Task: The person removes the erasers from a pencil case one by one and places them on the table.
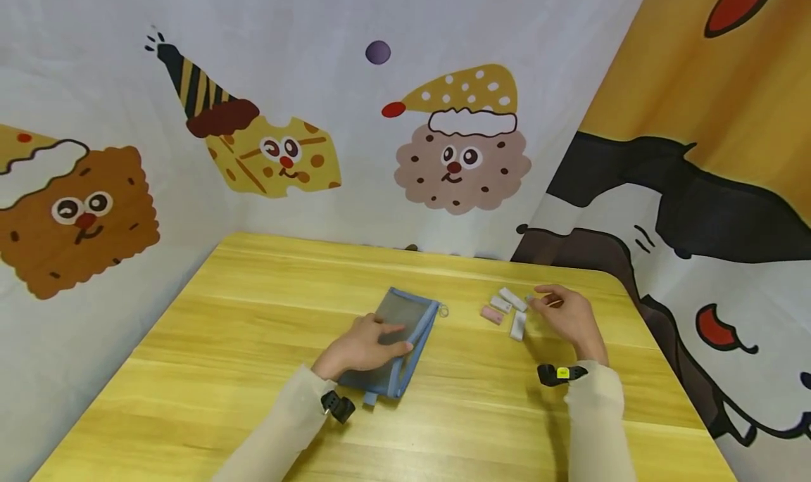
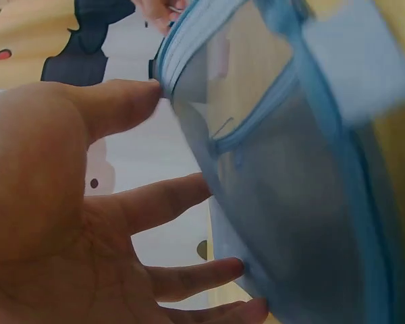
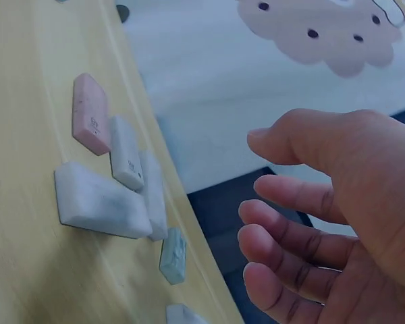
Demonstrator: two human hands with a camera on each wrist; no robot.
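A grey see-through mesh zip pouch (image 1: 405,312) with blue edging lies on the table, its zip side gaping. My left hand (image 1: 362,345) rests on it with fingers extended. In the left wrist view, the thumb touches the zip edge (image 2: 182,50) and the fingertips touch the mesh side. My right hand (image 1: 566,314) is above the table, just right of a group of small blocks that look like erasers. Its fingers are loosely bent with nothing between them. Among the blocks are a pink one (image 3: 91,113), white ones (image 3: 101,201) and a small greenish one (image 3: 173,255).
A small ring (image 1: 443,311) hangs at the pouch's far corner and a fabric tab (image 1: 370,399) at its near end. Another white piece (image 3: 183,314) shows at the bottom of the right wrist view. Patterned cloth (image 1: 304,222) stands behind the wooden table (image 1: 222,313).
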